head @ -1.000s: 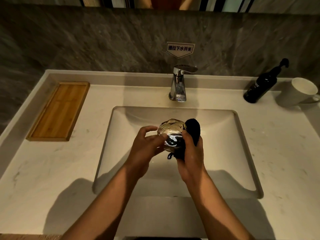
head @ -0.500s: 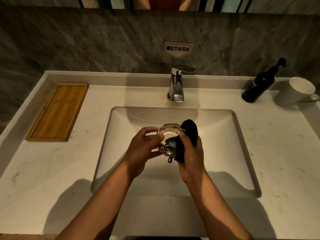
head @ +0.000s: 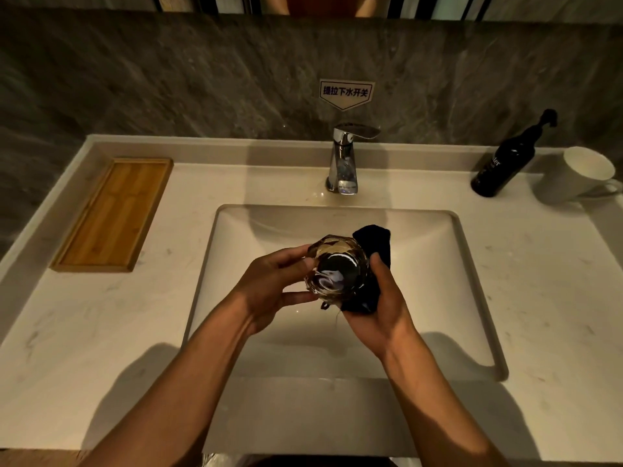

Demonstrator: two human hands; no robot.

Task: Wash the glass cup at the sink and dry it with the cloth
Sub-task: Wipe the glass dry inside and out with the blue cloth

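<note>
Over the middle of the sink (head: pixel 472 298), the glass cup (head: pixel 337 269) is held tilted, its mouth turned toward the camera. The left hand (head: pixel 269 291) is clamped on the cup from nine o'clock, fingers curled on its side. The right hand (head: pixel 387 315) grips the dark cloth (head: pixel 374 241), pressing it against the cup's three o'clock side. At twelve o'clock stands the tap (head: pixel 344 163); on the worktop (head: pixel 84 332), a wooden tray (head: pixel 111 214) lies at ten o'clock, and a black bottle (head: pixel 505 163) and a white mug (head: pixel 573 176) stand at two.
</note>
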